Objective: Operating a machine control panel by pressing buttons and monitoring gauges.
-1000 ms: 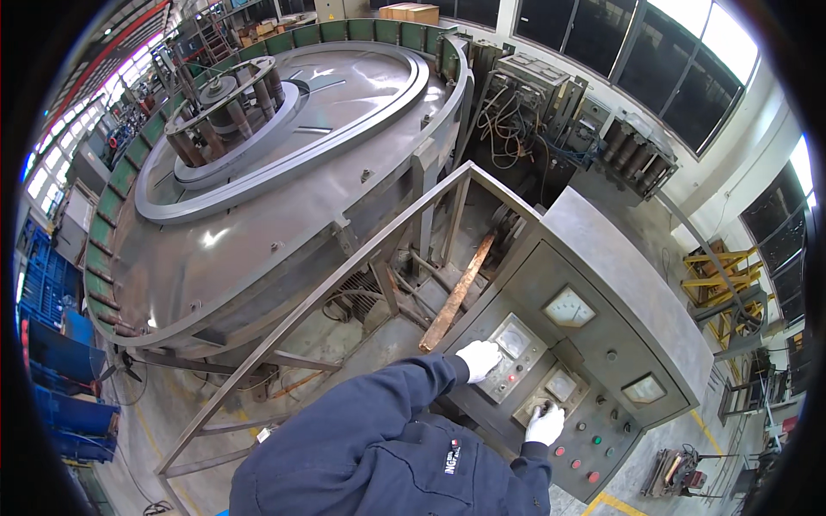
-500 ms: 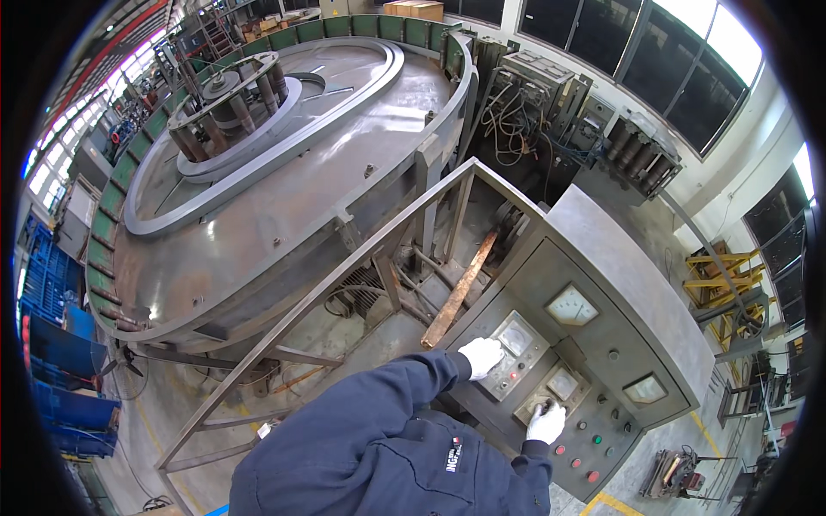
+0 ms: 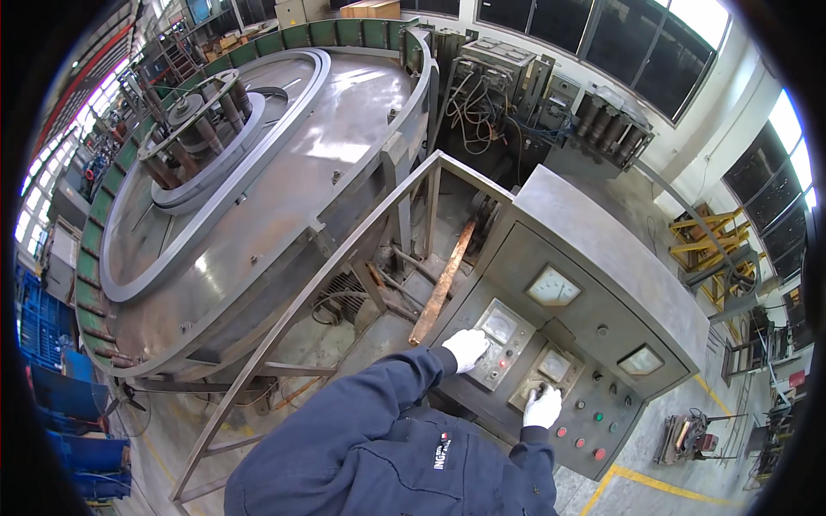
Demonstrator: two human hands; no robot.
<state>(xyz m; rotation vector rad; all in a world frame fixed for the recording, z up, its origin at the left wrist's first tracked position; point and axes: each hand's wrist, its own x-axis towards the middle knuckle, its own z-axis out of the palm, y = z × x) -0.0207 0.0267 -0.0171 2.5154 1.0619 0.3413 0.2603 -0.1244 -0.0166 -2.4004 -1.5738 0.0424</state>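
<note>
Both my hands wear white gloves and work at a grey control cabinet [image 3: 592, 249] with a sloped front. My left hand [image 3: 465, 350] lies against the left meter panel [image 3: 487, 376], just below its square gauge [image 3: 499, 325]. Its fingers are curled, and whatever they grip is hidden. On the right meter panel [image 3: 523, 394], my right hand [image 3: 542, 406] has its fingers closed round a dark knob [image 3: 539, 388]. The gauge [image 3: 554, 368] of that panel sits just above. Red and green push buttons [image 3: 600, 416] lie to the right of this hand.
A huge round metal machine table [image 3: 284, 198] with a grey ring fills the left. A metal frame rail [image 3: 344, 251] runs between it and me. A wooden plank [image 3: 444, 284] leans beside the cabinet. Yellow stands [image 3: 707, 249] are at the right, blue racks [image 3: 76, 396] at the far left.
The whole view has shifted, so the cabinet and machine table appear further left. Both my hands stay at their panels, the right one still at its knob.
</note>
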